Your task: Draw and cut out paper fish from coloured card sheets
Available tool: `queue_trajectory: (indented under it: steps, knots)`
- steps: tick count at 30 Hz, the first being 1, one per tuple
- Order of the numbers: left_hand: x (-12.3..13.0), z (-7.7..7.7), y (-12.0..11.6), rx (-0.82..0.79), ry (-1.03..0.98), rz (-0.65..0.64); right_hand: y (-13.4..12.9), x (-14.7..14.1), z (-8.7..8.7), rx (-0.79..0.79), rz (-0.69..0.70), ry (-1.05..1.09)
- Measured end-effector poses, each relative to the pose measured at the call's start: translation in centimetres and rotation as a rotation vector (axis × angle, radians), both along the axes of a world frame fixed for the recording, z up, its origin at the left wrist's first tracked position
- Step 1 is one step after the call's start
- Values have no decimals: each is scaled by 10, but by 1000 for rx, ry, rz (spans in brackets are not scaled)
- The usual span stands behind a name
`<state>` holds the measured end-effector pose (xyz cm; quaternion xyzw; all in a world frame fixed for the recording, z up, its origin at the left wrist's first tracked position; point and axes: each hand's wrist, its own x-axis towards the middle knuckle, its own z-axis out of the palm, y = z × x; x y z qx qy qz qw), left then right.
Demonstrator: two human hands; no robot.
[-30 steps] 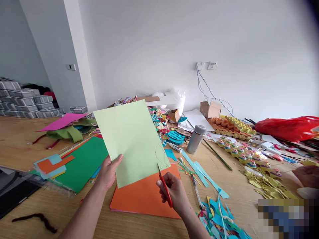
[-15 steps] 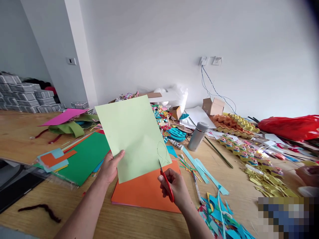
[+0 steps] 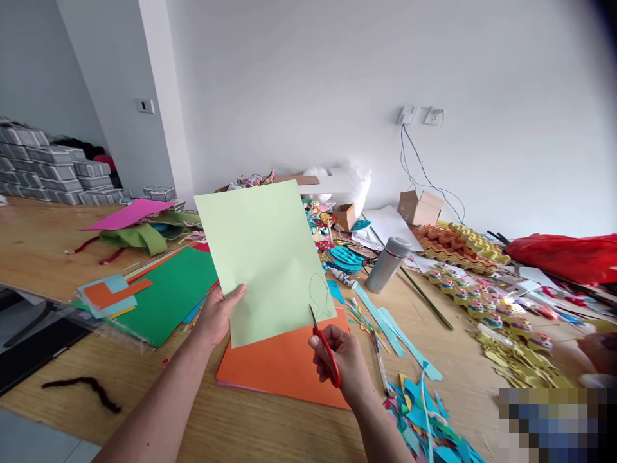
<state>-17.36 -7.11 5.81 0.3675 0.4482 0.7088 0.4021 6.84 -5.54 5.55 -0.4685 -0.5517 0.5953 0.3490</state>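
A pale green sheet of paper is held up over the table by my left hand, thumb in front at its lower left edge. Near the sheet's lower right corner is a pencilled fish outline. My right hand is closed round the red handles of a pair of scissors. The blades lie at the sheet's bottom edge, just left of the drawn tail. Beneath the sheet rests a stack of orange paper.
Green card lies left, teal paper scraps front right. A grey flask stands beyond. Egg cartons, yellow scraps and a red bag are at right. Another person's hand shows at the right edge.
The view has shifted slightly, so most things appear a little further right. My hands, the sheet and the scissors keep nearly the same places relative to each other.
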Motion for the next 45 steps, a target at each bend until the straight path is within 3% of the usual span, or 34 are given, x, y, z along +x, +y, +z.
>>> queue_trajectory:
  steps: [29, 45]
  knots:
    - [5, 0, 1, -9, 15, -29, 0, -2, -5, 43, -79, -21]
    - [6, 0, 0, -18, 13, -40, 1, 1, -4, 35, -50, 5]
